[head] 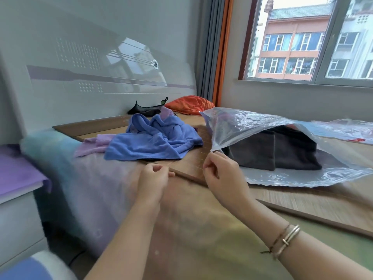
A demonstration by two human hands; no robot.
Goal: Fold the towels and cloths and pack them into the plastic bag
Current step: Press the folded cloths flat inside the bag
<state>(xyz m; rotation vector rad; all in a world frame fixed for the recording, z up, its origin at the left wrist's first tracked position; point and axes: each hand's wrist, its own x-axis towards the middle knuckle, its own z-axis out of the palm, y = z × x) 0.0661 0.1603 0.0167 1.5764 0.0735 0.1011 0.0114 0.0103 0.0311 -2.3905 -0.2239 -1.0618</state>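
Right hand (219,170): my thumb and forefinger pinch the lower lip of the plastic bag (252,126) at its open mouth and lift it, so the opening stands raised like a tent above the mat. Two bracelets (285,239) sit on that wrist.

Left hand (154,178): my fingers are curled loosely inward and hold nothing; the hand hovers over the near edge of the bed (181,229), apart from the bag and from the cloths.

Bag contents: two dark grey folded towels (272,152) stand side by side inside, visible through the raised opening. The bag's lower sheet lies flat on the woven mat (302,197).

Loose items: a blue towel (155,140) lies crumpled on the mat to the left of the bag, near it; whether they touch I cannot tell. A lilac cloth (92,145) lies partly under the blue towel's left edge.

Background: an orange cushion (189,105) and a black item (145,110) rest against the headboard (90,67). A second plastic sheet (347,130) lies beyond the bag, below the window (306,39).
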